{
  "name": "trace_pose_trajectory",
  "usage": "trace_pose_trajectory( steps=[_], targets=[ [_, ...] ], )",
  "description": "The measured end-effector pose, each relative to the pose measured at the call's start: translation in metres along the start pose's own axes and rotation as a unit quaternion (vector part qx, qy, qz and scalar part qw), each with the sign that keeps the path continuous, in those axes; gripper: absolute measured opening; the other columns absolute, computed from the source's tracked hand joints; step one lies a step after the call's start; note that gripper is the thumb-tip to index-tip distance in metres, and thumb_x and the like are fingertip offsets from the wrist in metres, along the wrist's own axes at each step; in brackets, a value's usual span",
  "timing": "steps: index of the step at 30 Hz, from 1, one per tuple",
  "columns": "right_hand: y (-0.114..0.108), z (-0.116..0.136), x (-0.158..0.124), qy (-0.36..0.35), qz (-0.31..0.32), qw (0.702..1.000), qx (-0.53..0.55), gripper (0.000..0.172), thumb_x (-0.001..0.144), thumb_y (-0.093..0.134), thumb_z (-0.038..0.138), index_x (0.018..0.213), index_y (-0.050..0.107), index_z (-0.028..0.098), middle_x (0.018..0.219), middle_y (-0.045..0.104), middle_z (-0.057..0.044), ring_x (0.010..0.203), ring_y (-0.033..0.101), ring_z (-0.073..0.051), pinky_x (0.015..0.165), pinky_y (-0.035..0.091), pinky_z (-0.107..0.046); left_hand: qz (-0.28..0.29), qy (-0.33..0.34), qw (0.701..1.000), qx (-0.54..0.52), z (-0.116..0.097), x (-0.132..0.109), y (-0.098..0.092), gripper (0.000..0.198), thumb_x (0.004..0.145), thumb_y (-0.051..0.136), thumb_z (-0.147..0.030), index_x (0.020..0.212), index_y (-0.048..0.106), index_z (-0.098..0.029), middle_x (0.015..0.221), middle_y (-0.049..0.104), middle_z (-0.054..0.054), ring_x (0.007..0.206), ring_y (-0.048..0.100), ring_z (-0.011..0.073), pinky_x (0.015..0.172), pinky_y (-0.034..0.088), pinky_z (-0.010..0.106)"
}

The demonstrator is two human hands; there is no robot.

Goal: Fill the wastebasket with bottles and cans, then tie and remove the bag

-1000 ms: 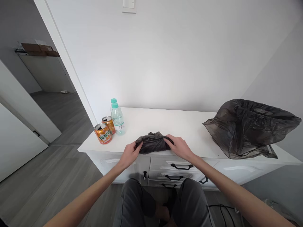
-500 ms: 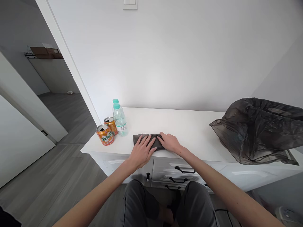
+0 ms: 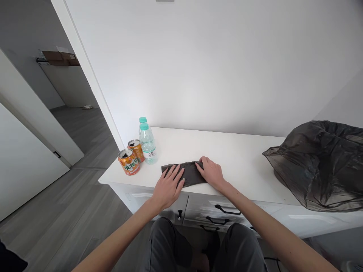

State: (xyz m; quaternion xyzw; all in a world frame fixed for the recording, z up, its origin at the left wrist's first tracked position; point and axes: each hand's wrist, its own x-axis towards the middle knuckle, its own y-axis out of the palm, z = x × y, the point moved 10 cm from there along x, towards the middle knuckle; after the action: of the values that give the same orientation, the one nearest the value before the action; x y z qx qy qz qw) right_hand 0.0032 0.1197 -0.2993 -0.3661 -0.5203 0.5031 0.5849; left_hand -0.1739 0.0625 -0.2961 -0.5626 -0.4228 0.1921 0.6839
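A folded black plastic bag (image 3: 193,174) lies as a flat strip near the front edge of the white cabinet top. On its left end my left hand (image 3: 169,186) rests flat with the fingers spread, pressing it down. My right hand (image 3: 211,173) is at the strip's other end, fingers curled and thumb over the edge, pinching it. Between the hands the dark film shows smooth with a few faint creases. The tips of the right fingers are partly hidden.
Two orange drink cans (image 3: 129,162) with opened tops stand at the cabinet's left end, beside two clear bottles (image 3: 148,145) with green caps. A large opened black plastic bag (image 3: 320,166) spreads over the right end. Drawer handles (image 3: 227,210) stick out below the cabinet top (image 3: 241,158).
My right hand has slid to the right, away from the left one. More of the folded bag shows between them, and the strip looks longer. The view has shifted slightly.
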Motion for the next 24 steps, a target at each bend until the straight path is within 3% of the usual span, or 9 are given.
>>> trace_pose_trajectory(
  steps=[2, 5, 9, 12, 16, 20, 24],
  targets=[
    [-0.003, 0.004, -0.001, -0.010, -0.009, 1.000, -0.013, 0.029, 0.110, 0.040, 0.038, 0.117, 0.060, 0.018, 0.113, 0.070, -0.011, 0.092, 0.068, -0.023, 0.068, 0.046, -0.032, -0.001, -0.001, 1.000, -0.003, 0.000, 0.000, 0.001, 0.053, 0.111, 0.033, -0.040, 0.160, 0.043, -0.022, 0.168, 0.038, 0.006, 0.155, 0.038, 0.0275, 0.124, 0.037, 0.051],
    [-0.023, 0.021, -0.014, -0.044, -0.073, 0.995, -0.044, 0.031, 0.109, 0.042, 0.030, 0.127, 0.062, 0.014, 0.128, 0.065, -0.019, 0.111, 0.064, -0.029, 0.090, 0.050, -0.041, -0.016, -0.002, 1.000, -0.021, 0.001, -0.001, 0.000, 0.052, 0.110, 0.036, -0.039, 0.159, 0.044, -0.024, 0.168, 0.040, 0.006, 0.155, 0.039, 0.0278, 0.124, 0.037, 0.051],
    [-0.043, 0.064, -0.056, -0.112, -0.140, 0.983, -0.038, 0.046, 0.110, 0.040, 0.040, 0.145, 0.057, 0.017, 0.152, 0.053, -0.021, 0.143, 0.043, -0.036, 0.117, 0.034, -0.056, -0.027, 0.009, 0.996, -0.087, 0.005, -0.001, -0.008, 0.049, 0.110, 0.037, -0.040, 0.154, 0.050, -0.025, 0.162, 0.049, 0.007, 0.153, 0.042, 0.0281, 0.123, 0.038, 0.054],
    [-0.026, 0.088, -0.082, -0.128, -0.092, 0.987, -0.022, 0.055, 0.110, 0.034, 0.052, 0.155, 0.051, 0.026, 0.163, 0.044, -0.016, 0.151, 0.035, -0.038, 0.121, 0.028, -0.063, -0.060, 0.001, 0.984, -0.169, 0.018, 0.001, -0.026, 0.043, 0.111, 0.034, -0.036, 0.143, 0.059, -0.025, 0.155, 0.057, 0.006, 0.150, 0.046, 0.0240, 0.123, 0.041, 0.049],
    [0.006, 0.092, -0.087, -0.094, -0.004, 0.996, -0.012, 0.065, 0.109, 0.020, 0.059, 0.163, 0.040, 0.030, 0.172, 0.028, -0.012, 0.158, 0.025, -0.040, 0.122, 0.024, -0.068, -0.130, -0.052, 0.968, -0.210, 0.048, -0.002, -0.048, 0.035, 0.110, 0.035, -0.034, 0.129, 0.063, -0.025, 0.148, 0.061, 0.008, 0.142, 0.053, 0.0225, 0.120, 0.044, 0.046],
    [0.019, 0.077, -0.068, -0.063, 0.056, 0.996, -0.003, 0.069, 0.108, 0.013, 0.060, 0.166, 0.032, 0.028, 0.175, 0.020, -0.009, 0.161, 0.018, -0.037, 0.126, 0.019, -0.065, -0.145, -0.100, 0.962, -0.210, 0.067, -0.006, -0.046, 0.031, 0.109, 0.036, -0.034, 0.121, 0.063, -0.023, 0.135, 0.066, 0.009, 0.131, 0.060, 0.0225, 0.114, 0.048, 0.045],
    [0.023, 0.058, -0.051, -0.037, 0.085, 0.996, 0.003, 0.070, 0.108, 0.013, 0.061, 0.167, 0.029, 0.027, 0.176, 0.017, -0.007, 0.162, 0.014, -0.032, 0.129, 0.016, -0.061, -0.159, -0.115, 0.961, -0.196, 0.070, -0.008, -0.042, 0.028, 0.108, 0.038, -0.035, 0.117, 0.063, -0.023, 0.128, 0.070, 0.009, 0.125, 0.063, 0.0232, 0.109, 0.051, 0.045]
  ],
)
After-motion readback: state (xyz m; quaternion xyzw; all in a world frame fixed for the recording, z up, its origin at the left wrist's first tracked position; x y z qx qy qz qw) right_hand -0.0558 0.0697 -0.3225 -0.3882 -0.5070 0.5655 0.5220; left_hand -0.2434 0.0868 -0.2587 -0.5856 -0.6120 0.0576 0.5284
